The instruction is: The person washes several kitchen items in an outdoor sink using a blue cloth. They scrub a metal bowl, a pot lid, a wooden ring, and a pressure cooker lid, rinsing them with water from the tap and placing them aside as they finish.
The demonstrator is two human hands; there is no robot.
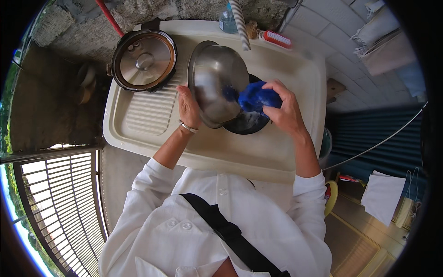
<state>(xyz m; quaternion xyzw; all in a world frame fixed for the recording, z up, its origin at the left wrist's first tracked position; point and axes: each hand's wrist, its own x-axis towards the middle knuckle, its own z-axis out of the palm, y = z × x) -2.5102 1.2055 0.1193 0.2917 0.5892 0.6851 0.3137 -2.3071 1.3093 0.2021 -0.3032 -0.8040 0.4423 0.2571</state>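
A steel mixing bowl [214, 78] is tilted on its side over the sink, its outer bottom turned to the right. My left hand [188, 108] grips its rim from the left; the fingers are partly hidden behind the bowl. In my right hand [286, 108] is a bunched blue scrubbing cloth [258, 98], held close to the bowl's outer side. Below both, a dark round pan [251, 125] sits in the basin, partly covered by the bowl and the cloth, with something wet and whitish inside.
A pot with a glass lid [145, 61] stands on the ribbed drainboard [150, 111] at left. Along the back of the cream sink [295, 69] are a clear bottle [227, 22], a grey corrugated hose [240, 25] and a red scrub brush [277, 39]. Cloths [383, 196] hang at right.
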